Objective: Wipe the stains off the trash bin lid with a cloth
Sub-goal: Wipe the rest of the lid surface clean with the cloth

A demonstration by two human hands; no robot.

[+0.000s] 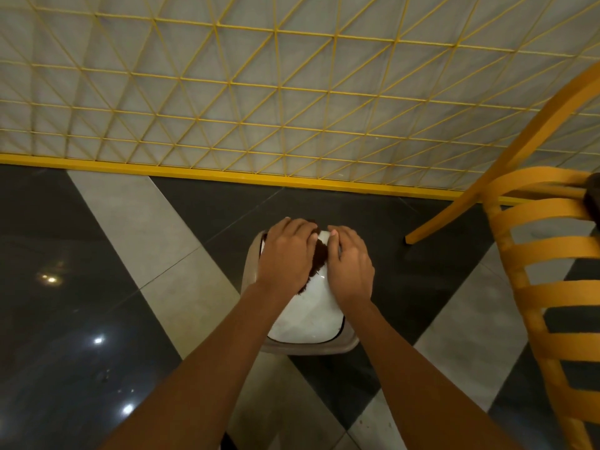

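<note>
Cloth (pixel 319 258), brown and bunched, lies on the far half of the white lid (pixel 308 316). The lid sits on the bin (pixel 352 342), which stands on the floor just below the person. The left hand (pixel 285 253) lies flat over the cloth with its fingers fairly straight, pressing it down. The right hand (pixel 351 266) rests beside it on the lid, fingertips bent onto the cloth's edge; I cannot tell whether they pinch it. The near half of the lid is bare and glossy, and any stains there are too faint to make out.

From this, wiping seems to be under way at the far end. To do it well, press with the flat palm so the cloth spreads rather than balls up. Draw it toward the near edge in overlapping strokes. Let the right hand steady the lid, which probably tips under load. Work into the seam by the rim, where dirt likely gathers. A chair (pixel 552 293) stands near on the right, apart from the arms.
</note>
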